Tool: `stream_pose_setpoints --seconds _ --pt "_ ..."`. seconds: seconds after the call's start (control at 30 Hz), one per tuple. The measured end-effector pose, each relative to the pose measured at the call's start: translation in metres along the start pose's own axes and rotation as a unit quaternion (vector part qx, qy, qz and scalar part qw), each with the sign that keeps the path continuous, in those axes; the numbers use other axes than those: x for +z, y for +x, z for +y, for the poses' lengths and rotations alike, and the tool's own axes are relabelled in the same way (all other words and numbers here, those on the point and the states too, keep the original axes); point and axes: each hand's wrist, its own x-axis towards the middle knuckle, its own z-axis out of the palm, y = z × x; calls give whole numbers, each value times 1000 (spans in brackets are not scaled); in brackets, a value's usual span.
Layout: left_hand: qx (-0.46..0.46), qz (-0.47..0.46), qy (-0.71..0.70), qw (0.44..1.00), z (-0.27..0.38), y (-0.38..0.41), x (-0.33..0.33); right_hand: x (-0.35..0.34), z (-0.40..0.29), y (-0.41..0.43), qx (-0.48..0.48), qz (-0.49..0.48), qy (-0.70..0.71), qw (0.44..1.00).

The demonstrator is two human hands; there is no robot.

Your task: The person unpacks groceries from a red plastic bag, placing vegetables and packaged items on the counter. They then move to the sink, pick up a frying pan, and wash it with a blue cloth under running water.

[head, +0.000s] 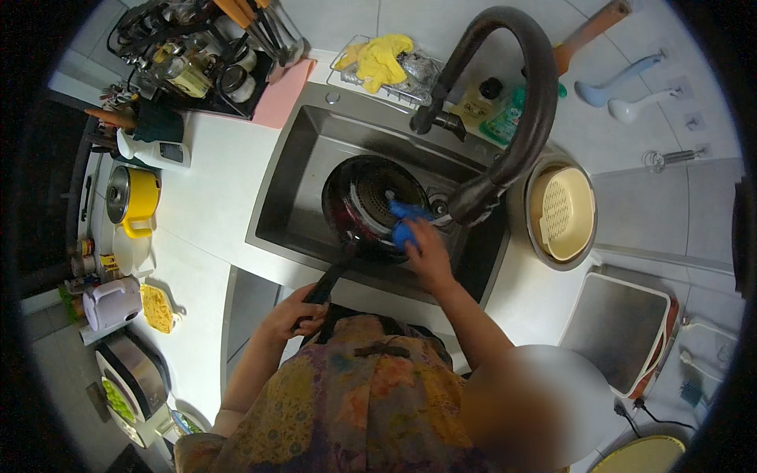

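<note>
A dark frying pan (346, 198) with a reddish sheen rests in the grey sink (295, 154), a round dotted disc showing on its upturned face. My left hand (298, 313) grips its black handle (328, 281) over the front edge of the sink. In my right hand (429, 254) is a blue cloth (407, 227), held against the right part of the pan. My fingers partly hide the cloth. Just right of that hand, the spout of a dark faucet (473, 204) reaches down, with a pale streak like running water at its mouth.
Behind the sink, a wire rack (408, 88) carries a yellow cloth (384, 59) beside soap bottles (476, 103). A metal basin with a cream colander (568, 213) stands right. A spice rack (183, 71), yellow pot (139, 192) and kettle (112, 304) line the left.
</note>
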Motion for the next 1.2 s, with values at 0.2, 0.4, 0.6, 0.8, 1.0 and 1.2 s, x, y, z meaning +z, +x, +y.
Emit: stream_pose_setpoints --seconds 0.2,0.4,0.6,0.8,1.0,1.2 --pt "-67 -22 89 993 3 -11 -5 32 119 68 233 -58 138 961" --pt "-82 27 144 986 12 -18 27 17 8 141 163 -102 67 979" --pt "-49 23 62 997 0 4 13 16 -73 89 -142 -50 4 989" --pt "-5 -15 -27 1000 -2 17 -13 -17 -65 9 -139 -25 -62 988" --pt "-15 -6 38 999 5 -7 -7 3 32 24 218 -38 115 969" --pt "-76 -15 124 989 13 -16 9 33 128 118 244 -19 171 954"
